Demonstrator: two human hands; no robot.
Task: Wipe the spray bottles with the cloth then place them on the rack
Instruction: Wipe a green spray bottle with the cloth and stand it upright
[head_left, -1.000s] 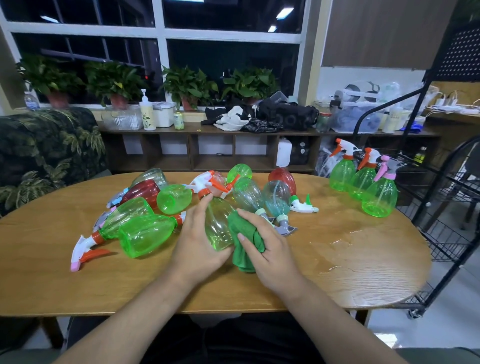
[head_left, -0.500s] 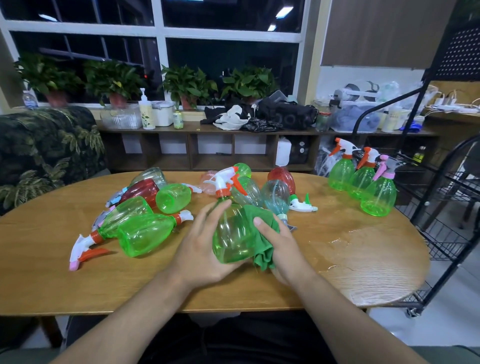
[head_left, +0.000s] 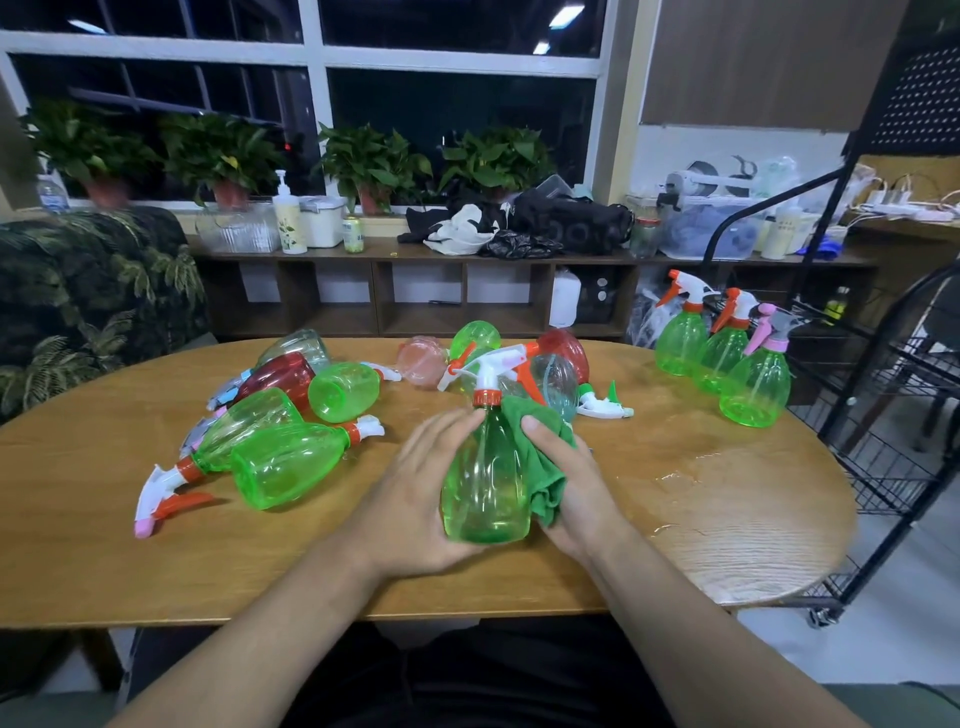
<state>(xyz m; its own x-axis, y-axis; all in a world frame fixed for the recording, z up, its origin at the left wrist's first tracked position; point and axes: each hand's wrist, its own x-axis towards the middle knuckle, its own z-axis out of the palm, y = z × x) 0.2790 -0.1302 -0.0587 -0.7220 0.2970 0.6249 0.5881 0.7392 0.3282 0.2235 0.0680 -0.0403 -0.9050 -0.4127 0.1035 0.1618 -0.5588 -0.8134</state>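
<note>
Since a second ago the green bottle (head_left: 485, 478) has swung up from lying on its side and now stands upright between my palms, near the front edge of the table (head_left: 753, 519). My left hand (head_left: 421, 499) lies along its left side, fingers together and nearly straight, reaching toward the neck. My right hand (head_left: 579, 488) pinches the cloth (head_left: 543, 457) against the right side; only the thumb shows, the other fingers are hidden behind the folds. The bottle looks empty, so I judge it light, with thin walls that would dent under a hard squeeze. A wet patch (head_left: 691, 467) on the wood suggests it may be slippery too. For the carry to the rack (head_left: 883, 431) I would take it at the narrow neck under the orange collar (head_left: 487, 398), not by the trigger.
</note>
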